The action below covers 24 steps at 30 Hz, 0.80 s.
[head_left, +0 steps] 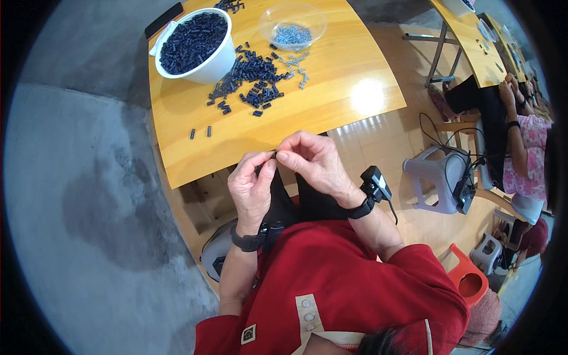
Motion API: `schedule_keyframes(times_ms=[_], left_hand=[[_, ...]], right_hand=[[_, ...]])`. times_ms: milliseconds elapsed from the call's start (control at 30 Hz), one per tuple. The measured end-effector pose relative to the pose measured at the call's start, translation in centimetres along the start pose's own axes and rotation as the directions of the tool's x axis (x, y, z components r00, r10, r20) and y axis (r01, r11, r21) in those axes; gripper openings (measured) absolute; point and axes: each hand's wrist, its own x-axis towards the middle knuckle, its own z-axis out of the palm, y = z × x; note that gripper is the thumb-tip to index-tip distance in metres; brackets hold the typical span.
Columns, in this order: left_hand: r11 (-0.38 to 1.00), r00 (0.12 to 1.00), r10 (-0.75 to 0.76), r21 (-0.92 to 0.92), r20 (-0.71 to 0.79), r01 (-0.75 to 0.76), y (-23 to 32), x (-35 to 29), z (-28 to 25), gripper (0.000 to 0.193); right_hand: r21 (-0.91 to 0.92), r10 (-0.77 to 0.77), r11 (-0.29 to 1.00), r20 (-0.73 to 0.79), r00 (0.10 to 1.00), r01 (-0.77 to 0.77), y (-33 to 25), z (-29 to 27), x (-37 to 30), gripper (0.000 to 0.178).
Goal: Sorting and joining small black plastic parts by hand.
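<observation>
My left hand (251,180) and my right hand (313,161) meet fingertip to fingertip just off the near edge of the wooden table (331,89). Both pinch a tiny dark piece (274,155), mostly hidden by the fingers; it looks like one of the small black plastic parts. A loose pile of these black parts (254,71) lies on the tabletop, with small silvery metal pieces (302,74) scattered at its right side. Two single black parts (200,132) lie apart, nearer to me on the left.
A white tub (207,68) heaped with black parts stands at the far left, beside a dark phone-like slab (164,21). Behind the pile is a clear bowl (313,23) of silvery pieces. Right: a grey stool (435,177) with cables, an orange stool (467,281), another person (526,148) at a table.
</observation>
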Motion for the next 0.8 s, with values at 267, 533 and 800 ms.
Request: schedule_keyframes(times_ms=[267, 533, 800], left_hand=[[1.0, 1.0, -0.028, -0.001, 0.001, 0.028, -0.7, 1.1, -0.4, 0.011], [0.999, 0.999, -0.048, 0.021, 0.008, 0.048, -1.1, 1.8, -0.7, 0.012], [0.993, 0.992, -0.113, -0.049, -0.049, 0.111, -0.7, 2.2, -0.5, 0.014]], right_hand=[[-0.773, -0.44, 0.634, -0.336, 0.833, 0.023, 0.1, -6.7, 7.7, 0.009], [-0.86, -0.446, 0.511, -0.261, 0.856, 0.004, 1.3, -8.0, 12.8, 0.01], [-0.852, -0.334, 0.523, -0.244, 0.911, -0.036, 1.1, -8.0, 13.5, 0.013]])
